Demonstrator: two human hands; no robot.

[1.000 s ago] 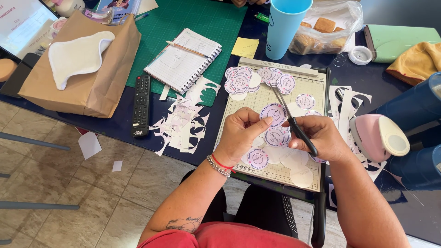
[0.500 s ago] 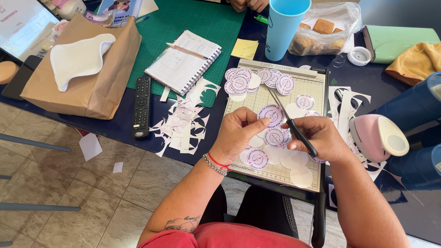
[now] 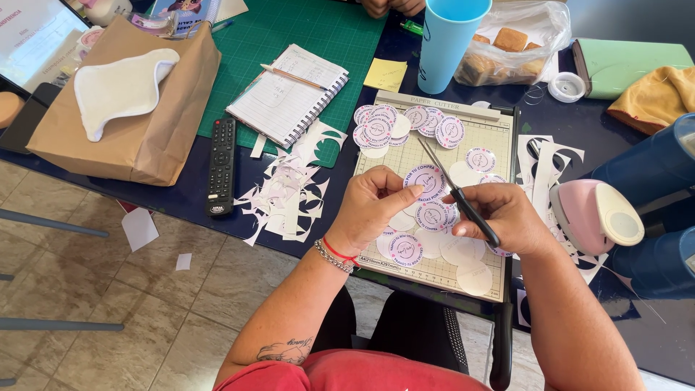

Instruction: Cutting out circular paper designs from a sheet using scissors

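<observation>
Paper circle: white w/ purple rings, a round sticker (image 3: 426, 181). You hold it up just above the paper cutter board (image 3: 499, 130), near its middle.
Left hand: your left hand (image 3: 373, 210) has its grip pinching the round sticker by its left edge, thumb on top, fingers under.
Right hand: your right hand (image 3: 507, 217) has its grip closed round the handles of the scissors (image 3: 452, 192). Blades point up & away, tips past the sticker's top edge. Can't tell if the blades are apart or shut, too thin to see.
Step now: looks like trimming round the edge of this one sticker, part way thru I think.
Next move needs: prob. a small turn of the sticker w/ the left grip so the blades follow the round line. Keep fingertips clear of the blades. Cut slow, the ring is close to the edge.
Done ones: a pile of cut stickers (image 3: 405, 123) sits at the top left of the board, more lie under your hands.
Scraps: white paper offcuts (image 3: 289, 192) lie on the bench left of the board, beside a black remote (image 3: 221, 166).
Other stuff: pink punch (image 3: 594, 217) sits to the right, near your right hand. Blue cup (image 3: 445, 43) stands behind the board.
</observation>
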